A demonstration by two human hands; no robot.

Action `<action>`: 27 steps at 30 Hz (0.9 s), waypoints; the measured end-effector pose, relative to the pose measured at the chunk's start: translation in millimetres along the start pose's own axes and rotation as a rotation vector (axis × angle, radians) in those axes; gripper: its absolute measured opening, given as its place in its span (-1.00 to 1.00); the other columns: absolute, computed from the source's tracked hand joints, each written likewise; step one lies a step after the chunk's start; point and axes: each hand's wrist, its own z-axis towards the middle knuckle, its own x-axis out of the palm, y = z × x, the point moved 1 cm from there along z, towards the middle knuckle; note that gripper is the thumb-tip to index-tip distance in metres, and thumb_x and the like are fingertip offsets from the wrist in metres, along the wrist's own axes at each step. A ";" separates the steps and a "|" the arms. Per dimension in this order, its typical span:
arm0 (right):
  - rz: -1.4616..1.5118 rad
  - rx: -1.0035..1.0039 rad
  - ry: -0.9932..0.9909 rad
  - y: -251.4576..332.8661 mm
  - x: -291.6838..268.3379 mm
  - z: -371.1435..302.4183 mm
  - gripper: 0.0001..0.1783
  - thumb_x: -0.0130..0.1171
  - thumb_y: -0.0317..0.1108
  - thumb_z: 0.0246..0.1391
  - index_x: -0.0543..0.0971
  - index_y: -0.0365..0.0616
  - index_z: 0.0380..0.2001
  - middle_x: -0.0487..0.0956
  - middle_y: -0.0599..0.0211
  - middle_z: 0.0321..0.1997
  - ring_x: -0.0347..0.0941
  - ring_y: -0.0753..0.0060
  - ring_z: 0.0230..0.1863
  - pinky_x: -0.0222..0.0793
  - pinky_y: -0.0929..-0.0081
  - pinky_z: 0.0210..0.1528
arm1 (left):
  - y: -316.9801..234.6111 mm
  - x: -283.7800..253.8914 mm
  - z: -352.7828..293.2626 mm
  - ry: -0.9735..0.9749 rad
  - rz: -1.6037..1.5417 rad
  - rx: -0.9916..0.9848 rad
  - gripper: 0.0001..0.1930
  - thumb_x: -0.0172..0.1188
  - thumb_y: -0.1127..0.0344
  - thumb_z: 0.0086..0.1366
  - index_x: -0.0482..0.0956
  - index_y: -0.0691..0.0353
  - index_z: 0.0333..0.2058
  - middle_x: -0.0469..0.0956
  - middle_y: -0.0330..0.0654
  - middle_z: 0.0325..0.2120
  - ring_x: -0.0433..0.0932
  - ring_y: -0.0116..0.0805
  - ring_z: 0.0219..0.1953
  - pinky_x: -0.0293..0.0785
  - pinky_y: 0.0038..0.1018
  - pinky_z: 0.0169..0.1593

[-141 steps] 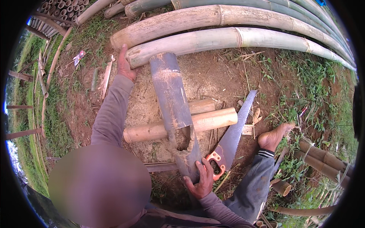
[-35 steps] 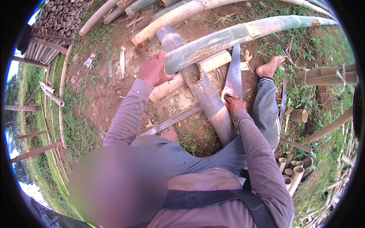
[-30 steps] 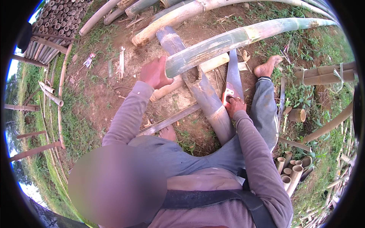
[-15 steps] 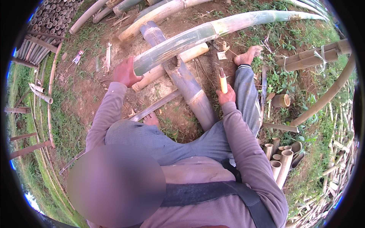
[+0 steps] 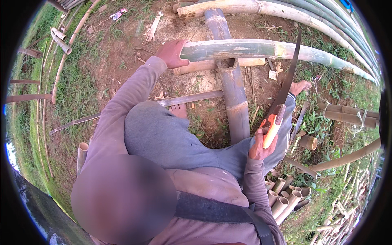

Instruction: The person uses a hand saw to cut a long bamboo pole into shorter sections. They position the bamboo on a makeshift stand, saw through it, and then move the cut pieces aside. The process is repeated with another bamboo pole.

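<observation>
A long green bamboo pole (image 5: 232, 48) lies crosswise before me, resting over a greyish bamboo post (image 5: 237, 108) that slants toward my lap. My left hand (image 5: 173, 54) is closed around the pole's near-left cut end. In my right hand (image 5: 262, 146), beside my right knee, is a hand saw (image 5: 274, 124) with a cream-and-orange handle. Its long dark curved blade points up and away, with the tip reaching past the green pole in the picture. Whether the blade touches the pole cannot be told. A shorter pale bamboo piece (image 5: 196, 67) lies just under the green pole.
More bamboo poles (image 5: 281, 11) lie along the far side. Several short cut bamboo tubes (image 5: 281, 204) stand at my right, near a tied bamboo bundle (image 5: 347, 115). A flat strip (image 5: 196, 98) crosses the ground by my left foot. Wood scraps (image 5: 154, 27) lie on the soil.
The saw has been raised and turned, so its full blade now shows; before, it was mostly hidden. My view has shifted, while my left hand stays on the pole's end.
</observation>
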 end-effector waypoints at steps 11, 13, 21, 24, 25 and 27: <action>-0.050 -0.140 0.366 71.2 133.6 -2.0 -0.80 0.37 -0.49 0.28 0.60 -0.26 -0.08 0.59 0.35 -0.26 0.49 0.59 -0.36 0.46 0.56 -0.29 | -16.6 -5.5 -8.3 0.091 0.148 -0.028 -0.01 0.59 -0.10 0.01 0.38 0.29 0.34 0.56 0.14 0.16 0.55 0.13 0.23 0.46 -0.10 0.33; -0.041 -0.021 0.366 64.9 125.2 -7.5 -0.79 0.38 -0.48 0.28 0.60 -0.27 -0.08 0.58 0.37 -0.27 0.49 0.58 -0.35 0.46 0.55 -0.27 | -25.1 -3.1 -12.0 0.143 0.139 -0.023 -0.04 0.59 -0.09 0.00 0.42 0.29 0.30 0.58 0.14 0.12 0.57 0.12 0.21 0.47 -0.10 0.30; -0.132 0.085 0.321 52.7 87.9 -15.5 -0.74 0.40 -0.46 0.23 0.67 -0.32 -0.05 0.69 0.15 -0.21 0.67 0.25 -0.24 0.56 0.33 -0.13 | -18.0 13.1 -11.6 0.150 0.132 -0.035 -0.09 0.58 -0.07 -0.01 0.45 0.26 0.26 0.60 0.10 0.07 0.58 0.13 0.15 0.45 -0.06 0.29; -0.149 0.074 0.320 45.3 81.3 -22.4 -0.72 0.42 -0.42 0.24 0.68 -0.31 -0.03 0.70 0.15 -0.21 0.68 0.23 -0.24 0.57 0.31 -0.13 | -11.3 16.8 -13.5 0.097 0.120 0.005 -0.06 0.60 -0.07 -0.01 0.43 0.26 0.28 0.60 0.10 0.06 0.58 0.14 0.15 0.45 -0.06 0.29; -0.153 0.072 0.330 42.6 79.9 -23.9 -0.71 0.42 -0.40 0.24 0.68 -0.31 -0.03 0.70 0.15 -0.20 0.69 0.22 -0.23 0.57 0.31 -0.13 | -9.2 18.1 -14.3 0.066 0.113 0.028 -0.05 0.60 -0.08 -0.02 0.42 0.26 0.29 0.61 0.10 0.06 0.58 0.15 0.15 0.45 -0.07 0.30; -0.142 0.041 0.334 44.8 85.1 -25.9 -0.69 0.44 -0.37 0.26 0.69 -0.31 -0.02 0.71 0.14 -0.20 0.70 0.21 -0.22 0.58 0.31 -0.12 | -11.3 15.5 -16.1 0.068 0.106 0.016 -0.01 0.62 -0.08 -0.03 0.40 0.26 0.31 0.60 0.11 0.08 0.57 0.15 0.17 0.45 -0.07 0.31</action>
